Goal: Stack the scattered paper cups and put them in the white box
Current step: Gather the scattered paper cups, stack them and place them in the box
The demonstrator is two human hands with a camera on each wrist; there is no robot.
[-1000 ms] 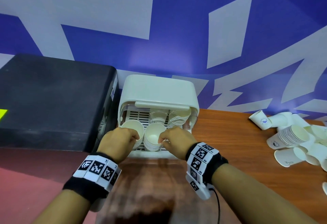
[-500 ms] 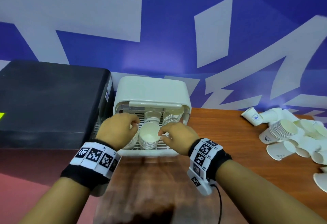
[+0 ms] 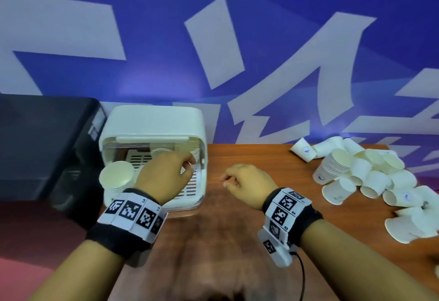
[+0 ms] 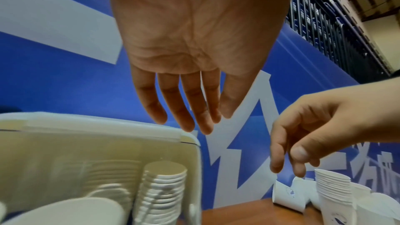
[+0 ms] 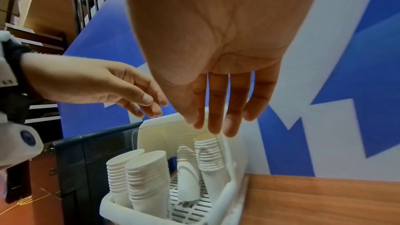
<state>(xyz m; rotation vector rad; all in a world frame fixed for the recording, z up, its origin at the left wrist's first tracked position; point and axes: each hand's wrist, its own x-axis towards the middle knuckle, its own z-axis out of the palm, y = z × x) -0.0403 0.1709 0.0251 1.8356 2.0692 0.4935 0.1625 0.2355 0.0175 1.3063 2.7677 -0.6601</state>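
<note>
The white box (image 3: 152,120) stands open at the table's back left, with several stacks of paper cups inside (image 5: 149,175). One stack (image 3: 116,177) shows at its front left corner. My left hand (image 3: 187,167) hovers over the box with relaxed fingers (image 4: 190,115) and holds nothing. My right hand (image 3: 225,180) is just right of the box above the table, its fingers (image 5: 216,112) straight and empty. Scattered cups (image 3: 370,179) lie in a heap at the far right, among them a leaning stack (image 3: 332,167).
A black machine (image 3: 42,139) stands against the box's left side. The wooden table (image 3: 249,205) runs from the box to the cup heap. A blue and white wall (image 3: 237,51) closes the back.
Both hands have let go of the cup stacks in the box. The right hand has drawn out to the right over the table; the left has lifted above the box.
</note>
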